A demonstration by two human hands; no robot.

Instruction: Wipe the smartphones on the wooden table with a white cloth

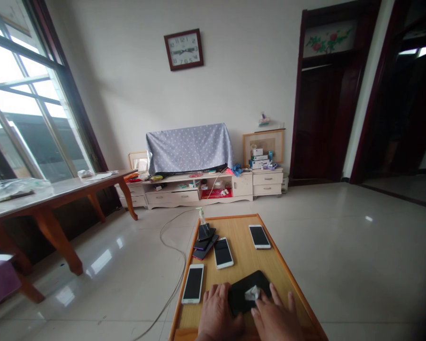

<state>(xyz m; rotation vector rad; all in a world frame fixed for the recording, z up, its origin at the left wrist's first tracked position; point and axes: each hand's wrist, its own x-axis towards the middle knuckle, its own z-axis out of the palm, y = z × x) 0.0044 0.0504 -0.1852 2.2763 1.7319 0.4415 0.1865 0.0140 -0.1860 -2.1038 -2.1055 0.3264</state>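
A flat black slab with rounded corners [239,290], tablet-like, lies at the near end of the wooden tabletop; whether it is a tablet or a mat I cannot tell. My left hand [218,310] rests at its left edge with bent fingers, thumb side against it. On the slab sits a crumpled white tissue [251,292]. My right hand [275,312] presses the tissue with its forefinger and thumb side, while the other fingers stretch outward over the slab. Closest to my left hand is a white phone [193,283]; another white phone [223,253] lies beyond the slab.
A third white phone [259,237] lies at the far right of the small table [239,225]. Several dark phones [205,244] are stacked at its left, beside a pump bottle [202,216]. A cable [173,247] runs along the floor. A larger table [62,196] stands left.
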